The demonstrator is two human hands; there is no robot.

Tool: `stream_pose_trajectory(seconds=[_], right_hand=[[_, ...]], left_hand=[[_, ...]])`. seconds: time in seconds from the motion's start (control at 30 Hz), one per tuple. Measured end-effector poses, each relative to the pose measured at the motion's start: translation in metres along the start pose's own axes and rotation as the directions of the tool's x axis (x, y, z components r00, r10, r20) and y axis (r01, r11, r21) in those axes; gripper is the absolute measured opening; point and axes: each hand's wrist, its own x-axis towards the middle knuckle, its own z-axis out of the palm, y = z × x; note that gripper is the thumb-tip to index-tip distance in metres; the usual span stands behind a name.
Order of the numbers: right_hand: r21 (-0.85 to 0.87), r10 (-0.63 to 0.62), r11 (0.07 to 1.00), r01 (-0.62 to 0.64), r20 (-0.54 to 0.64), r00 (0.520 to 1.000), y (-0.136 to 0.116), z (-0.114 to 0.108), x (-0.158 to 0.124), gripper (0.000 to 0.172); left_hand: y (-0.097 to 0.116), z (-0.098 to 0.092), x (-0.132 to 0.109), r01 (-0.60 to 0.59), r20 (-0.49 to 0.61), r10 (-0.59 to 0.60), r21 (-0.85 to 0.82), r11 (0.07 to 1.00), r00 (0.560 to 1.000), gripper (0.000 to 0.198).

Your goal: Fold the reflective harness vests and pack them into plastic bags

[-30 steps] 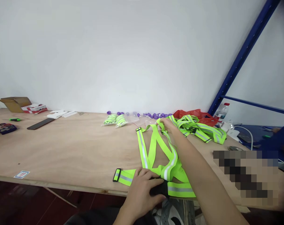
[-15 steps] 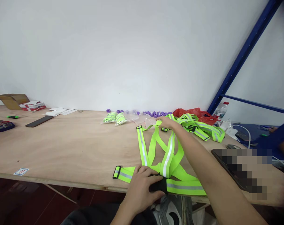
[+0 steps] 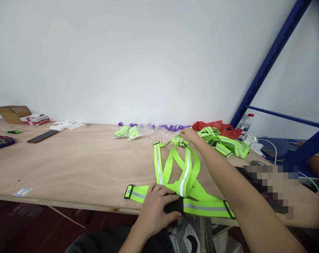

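A neon-yellow reflective vest (image 3: 185, 175) made of elastic straps with grey stripes lies spread at the table's front edge. My left hand (image 3: 159, 202) rests on its waist belt, thumb and fingers closed around the black piece (image 3: 175, 205) at the middle. Stretched out to the far end of the straps, my right hand (image 3: 189, 134) has its fingers closed at the top of the vest; the fingertips are partly hidden. Black slider buckles sit on the straps and belt, one (image 3: 128, 192) at the left belt end.
More reflective straps (image 3: 227, 142) lie heaped by a red plastic bag (image 3: 217, 126) at the back right. Two bagged vests (image 3: 127, 131) and several purple caps (image 3: 172, 127) line the wall. A bottle (image 3: 245, 123), a dark tablet-like object (image 3: 254, 182) and a blue rack (image 3: 272, 63) stand right.
The right-hand shoulder strap and its buckle have shifted left, now closer to the other strap. My right hand has moved slightly at the top; my left hand stays on the belt.
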Motion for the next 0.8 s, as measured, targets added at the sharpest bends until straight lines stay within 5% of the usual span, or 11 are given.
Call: stream_pose_trajectory(seconds=[0.3, 0.6, 0.8], right_hand=[[0.286, 0.11, 0.951, -0.114, 0.03, 0.994, 0.004, 0.021, -0.012, 0.017], [0.203, 0.051, 0.977, -0.071, 0.103, 0.993, 0.004, 0.04, -0.044, 0.036], [0.302, 0.048, 0.95, -0.075, 0.099, 0.994, 0.004, 0.04, -0.052, 0.022]], left_hand=[[0.0, -0.001, 0.0, 0.026, 0.027, -0.026, 0.005, 1.0, 0.999, 0.045], [0.001, -0.001, 0.0, 0.018, 0.024, -0.019, 0.03, 0.999, 1.0, 0.044], [0.002, -0.002, 0.0, 0.019, 0.015, -0.019, 0.024, 1.0, 1.0, 0.045]])
